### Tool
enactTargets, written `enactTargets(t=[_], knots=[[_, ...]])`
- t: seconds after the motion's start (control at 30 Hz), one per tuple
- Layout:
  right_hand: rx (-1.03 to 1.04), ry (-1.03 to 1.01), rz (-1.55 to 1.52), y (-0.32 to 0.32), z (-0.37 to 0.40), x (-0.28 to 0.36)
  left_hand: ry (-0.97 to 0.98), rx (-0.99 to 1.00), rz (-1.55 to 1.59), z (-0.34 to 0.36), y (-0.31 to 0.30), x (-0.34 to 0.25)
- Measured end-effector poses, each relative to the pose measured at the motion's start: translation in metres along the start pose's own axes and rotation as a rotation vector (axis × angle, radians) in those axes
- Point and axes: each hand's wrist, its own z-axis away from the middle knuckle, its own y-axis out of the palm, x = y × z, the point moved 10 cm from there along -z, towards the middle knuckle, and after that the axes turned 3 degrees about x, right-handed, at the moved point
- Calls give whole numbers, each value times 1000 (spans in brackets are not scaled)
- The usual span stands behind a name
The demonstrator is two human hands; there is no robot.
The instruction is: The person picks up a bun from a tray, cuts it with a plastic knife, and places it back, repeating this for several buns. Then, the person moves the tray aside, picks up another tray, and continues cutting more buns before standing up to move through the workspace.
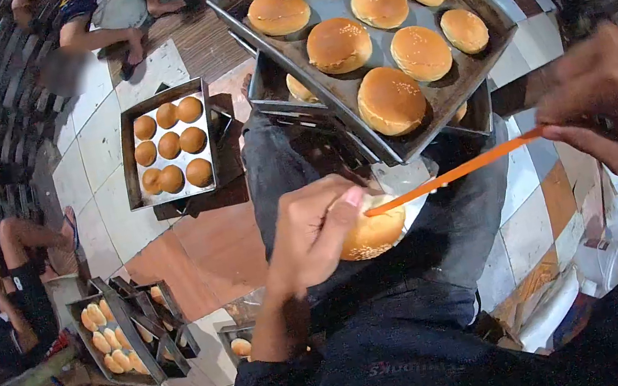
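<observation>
My left hand (pixel 320 232) is closed around a sesame-topped bun (pixel 377 239), held tilted over my lap. Something pale shows along the bun's upper side, by my thumb. At the right, my right hand (pixel 600 108), slightly blurred, pinches the end of a long, flat orange stick (pixel 461 167). The stick's other end reaches the bun, at its pale upper side; how far it goes in cannot be made out. Just beyond my hands, a large metal tray (pixel 462 75) carries several round golden buns (pixel 390 100), one spot on it bare and dark.
Under the large tray sits another tray (pixel 270 88), partly hidden. A smaller tray of brown buns (pixel 130 175) is on the tiled floor (pixel 104 229) at left. Lower left stand stacked trays (pixel 148 337) with buns. Other people's legs (pixel 36 237) show at left and top. Plastic bags (pixel 603 265) lie at right.
</observation>
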Motion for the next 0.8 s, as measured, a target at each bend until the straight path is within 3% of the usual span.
enactTargets(t=[0.07,0.1,0.2,0.23,0.3,0.33,0.4,0.53,0.57,0.6,0.67,0.8], knots=[[-139,-323,70,-7,-11,34,70,29,29,-7,17,-4],[-144,-309,73,-7,-15,35,77,45,25,-8,21,-3],[21,-242,145,0,-32,39,-25,-34,128,-1,5,22],[194,-71,134,-4,-34,27,-131,-117,269,6,-2,35],[506,170,128,0,-37,14,-139,-192,340,7,-7,35],[507,168,125,16,-36,9,-136,-265,411,7,-11,35],[-173,-298,81,-5,-36,49,-93,-220,445,3,-6,33],[80,-80,165,1,-34,26,-100,-299,617,9,-16,48],[252,140,28,10,-35,6,-104,-372,661,12,-21,55],[255,135,27,14,-38,9,-105,-446,704,16,-24,59],[48,-150,150,8,-45,42,-69,-443,727,11,-20,56],[150,57,154,3,-47,36,-86,-562,823,18,-30,72]])
